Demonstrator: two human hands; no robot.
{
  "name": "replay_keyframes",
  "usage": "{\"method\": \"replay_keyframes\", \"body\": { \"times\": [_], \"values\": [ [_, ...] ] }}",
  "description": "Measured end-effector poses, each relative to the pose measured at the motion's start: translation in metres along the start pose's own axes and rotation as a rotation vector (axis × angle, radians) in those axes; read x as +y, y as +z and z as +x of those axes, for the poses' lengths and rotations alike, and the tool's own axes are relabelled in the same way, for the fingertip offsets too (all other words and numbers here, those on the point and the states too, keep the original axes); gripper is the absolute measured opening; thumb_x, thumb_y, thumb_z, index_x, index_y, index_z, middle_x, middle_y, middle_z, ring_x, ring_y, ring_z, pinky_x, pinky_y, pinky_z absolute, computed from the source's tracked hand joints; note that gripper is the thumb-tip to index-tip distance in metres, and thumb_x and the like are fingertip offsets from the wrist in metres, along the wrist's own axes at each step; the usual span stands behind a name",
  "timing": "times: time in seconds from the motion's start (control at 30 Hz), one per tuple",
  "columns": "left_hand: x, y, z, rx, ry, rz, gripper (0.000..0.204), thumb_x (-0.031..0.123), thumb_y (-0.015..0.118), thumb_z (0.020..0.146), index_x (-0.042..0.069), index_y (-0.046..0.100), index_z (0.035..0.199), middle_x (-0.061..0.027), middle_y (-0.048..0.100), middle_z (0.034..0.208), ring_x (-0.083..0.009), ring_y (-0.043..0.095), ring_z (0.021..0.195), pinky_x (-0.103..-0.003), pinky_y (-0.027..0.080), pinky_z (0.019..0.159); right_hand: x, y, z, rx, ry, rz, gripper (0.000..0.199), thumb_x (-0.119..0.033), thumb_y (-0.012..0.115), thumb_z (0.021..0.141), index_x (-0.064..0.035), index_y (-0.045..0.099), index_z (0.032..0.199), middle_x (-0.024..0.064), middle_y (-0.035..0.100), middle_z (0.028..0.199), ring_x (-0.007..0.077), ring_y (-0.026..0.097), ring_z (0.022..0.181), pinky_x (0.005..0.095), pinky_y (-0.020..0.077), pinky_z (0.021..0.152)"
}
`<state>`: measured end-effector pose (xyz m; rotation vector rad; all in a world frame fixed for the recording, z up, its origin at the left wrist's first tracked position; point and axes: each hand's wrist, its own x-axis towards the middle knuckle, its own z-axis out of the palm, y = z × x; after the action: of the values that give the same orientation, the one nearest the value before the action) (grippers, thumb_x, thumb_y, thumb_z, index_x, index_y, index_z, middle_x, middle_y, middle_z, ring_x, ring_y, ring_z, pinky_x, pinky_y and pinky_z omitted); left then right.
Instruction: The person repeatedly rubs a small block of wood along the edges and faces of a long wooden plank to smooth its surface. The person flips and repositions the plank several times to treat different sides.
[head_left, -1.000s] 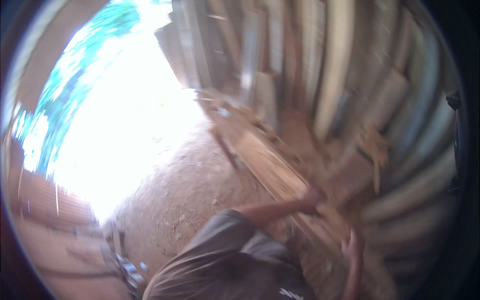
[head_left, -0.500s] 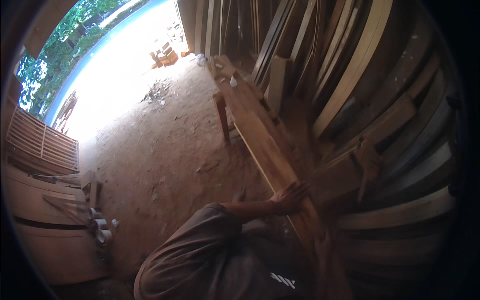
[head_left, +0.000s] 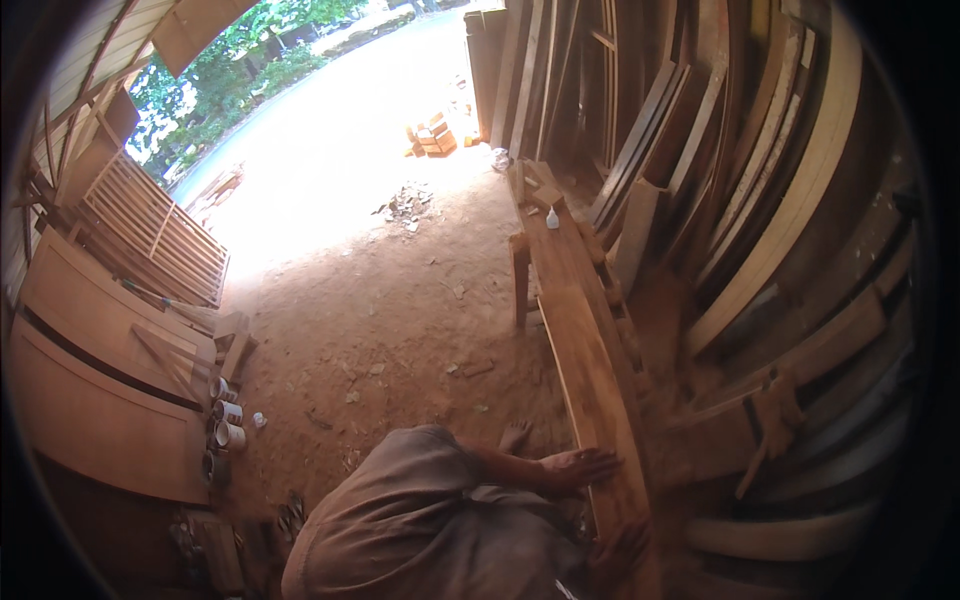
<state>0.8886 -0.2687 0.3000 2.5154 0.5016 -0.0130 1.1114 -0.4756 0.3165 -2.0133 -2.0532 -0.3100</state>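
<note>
Fingers of your left hand (head_left: pixel 578 468) lie spread flat on the plank (head_left: pixel 592 380), gripping nothing; your right hand (head_left: pixel 620 548) rests on its near end, fingers unclear. Lying along the bench (head_left: pixel 545 225), it looks long, stiff, heavy: hold both edges.

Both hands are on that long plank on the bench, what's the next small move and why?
Probably slide the left hand a little farther up the plank. Both it and the right hand lie flat at the near end, while most of the board runs away along the bench unsteadied.
</note>
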Motion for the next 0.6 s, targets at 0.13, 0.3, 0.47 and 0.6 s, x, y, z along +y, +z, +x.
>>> {"method": "replay_keyframes", "body": {
  "times": [0.13,0.3,0.47,0.6],
  "values": [
    [0.0,0.009,0.001,-0.037,-0.054,-0.02,0.11,0.033,0.075,0.095,0.012,0.005,0.177,-0.0122,0.004,0.185,-0.0337,0.005,0.171,-0.055,0.016,0.138,0.009,0.004,-0.014,0.035,-0.087,-0.147,0.063,-0.051,0.062,0.106,-0.0137,0.058,0.157,0.0233,0.056,0.16,0.0439,0.056,0.145,0.0571,0.0457,0.118],
    [-0.004,0.019,0.004,0.067,-0.015,0.051,0.11,0.031,0.076,0.09,0.013,0.011,0.177,-0.0137,0.008,0.185,-0.0344,0.009,0.171,-0.056,0.017,0.137,0.015,0.028,-0.017,0.223,-0.16,-0.059,0.058,-0.041,0.059,0.11,-0.0082,0.055,0.157,0.0241,0.057,0.157,0.0457,0.054,0.147,0.0583,0.0436,0.122],
    [0.0,0.023,-0.003,0.238,0.144,0.309,0.109,0.037,0.078,0.085,0.013,0.021,0.176,-0.015,0.021,0.182,-0.035,0.02,0.168,-0.055,0.024,0.134,0.012,0.038,-0.025,0.027,-0.158,-0.082,0.054,-0.038,0.056,0.111,-0.0088,0.057,0.156,0.0208,0.057,0.158,0.0497,0.053,0.146,0.0658,0.0417,0.122],
    [-0.014,-0.016,-0.024,0.093,-0.11,0.189,0.107,0.039,0.081,0.089,0.013,0.023,0.175,-0.0132,0.023,0.182,-0.032,0.025,0.167,-0.053,0.026,0.133,0.004,0.014,-0.032,-0.043,-0.015,0.008,0.054,-0.042,0.058,0.11,-0.0093,0.06,0.153,0.0119,0.056,0.162,0.0468,0.051,0.148,0.066,0.0415,0.12]
  ]
}}
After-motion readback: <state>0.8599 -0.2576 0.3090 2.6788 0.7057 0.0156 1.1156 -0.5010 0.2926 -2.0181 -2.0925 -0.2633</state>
